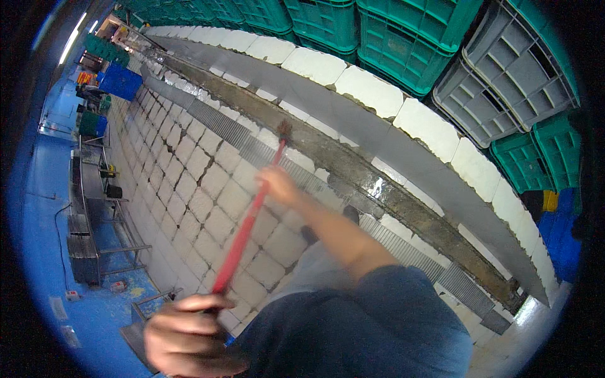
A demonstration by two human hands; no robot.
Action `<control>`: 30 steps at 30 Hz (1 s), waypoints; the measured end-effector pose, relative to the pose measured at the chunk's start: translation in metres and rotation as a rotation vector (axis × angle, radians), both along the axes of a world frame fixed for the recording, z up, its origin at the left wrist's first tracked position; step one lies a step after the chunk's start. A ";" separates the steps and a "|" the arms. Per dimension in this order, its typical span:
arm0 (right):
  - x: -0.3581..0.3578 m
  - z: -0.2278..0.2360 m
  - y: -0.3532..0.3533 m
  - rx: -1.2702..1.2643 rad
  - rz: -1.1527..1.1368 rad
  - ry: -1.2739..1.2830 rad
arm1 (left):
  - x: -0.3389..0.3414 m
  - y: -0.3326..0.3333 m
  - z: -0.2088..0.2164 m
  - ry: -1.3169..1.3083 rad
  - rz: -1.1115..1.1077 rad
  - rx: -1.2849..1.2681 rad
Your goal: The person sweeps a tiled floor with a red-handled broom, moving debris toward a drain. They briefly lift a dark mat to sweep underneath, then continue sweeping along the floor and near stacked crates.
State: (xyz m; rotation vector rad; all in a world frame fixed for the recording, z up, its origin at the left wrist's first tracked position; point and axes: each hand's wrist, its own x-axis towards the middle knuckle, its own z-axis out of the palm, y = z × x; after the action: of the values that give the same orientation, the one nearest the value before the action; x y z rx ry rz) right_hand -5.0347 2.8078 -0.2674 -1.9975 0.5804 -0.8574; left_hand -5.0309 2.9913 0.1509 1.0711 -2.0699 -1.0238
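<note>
A long red-handled brush (244,230) slants from the lower left up to the drain channel. Its small brownish head (285,130) is blurred and sits in or just over the wet channel (334,154). My left hand (189,340) is closed round the upper end of the handle, close to me. Farther down, my right hand (277,184) grips the handle, its bare forearm reaching out from a dark blue sleeve. Below my right forearm, dark shoes (350,214) stand partly hidden beside the channel.
Ribbed grating (217,126) edges the channel, next to a floor of cracked pale tiles (183,170). Stacked green crates (403,63) and grey crates (504,69) stand on a white-block ledge (368,88). Metal stands (85,246) line the blue wall; a blue bin (120,80) is farther off.
</note>
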 end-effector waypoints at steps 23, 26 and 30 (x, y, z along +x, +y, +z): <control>0.190 -0.013 0.076 -0.115 -0.112 0.188 | 0.318 0.111 -0.017 0.356 0.231 -0.271; 0.194 0.022 0.102 -0.128 0.080 0.335 | 0.372 0.140 -0.005 0.522 0.430 -0.495; 0.187 0.033 0.120 -0.085 0.058 0.332 | 0.426 0.140 -0.035 0.771 0.707 -0.476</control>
State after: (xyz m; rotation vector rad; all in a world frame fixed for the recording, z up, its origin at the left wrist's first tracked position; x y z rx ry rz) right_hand -4.8481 2.9274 -0.2349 -2.2419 0.6767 -0.5248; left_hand -4.6053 3.1313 0.1161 0.8550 -1.0877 -0.4291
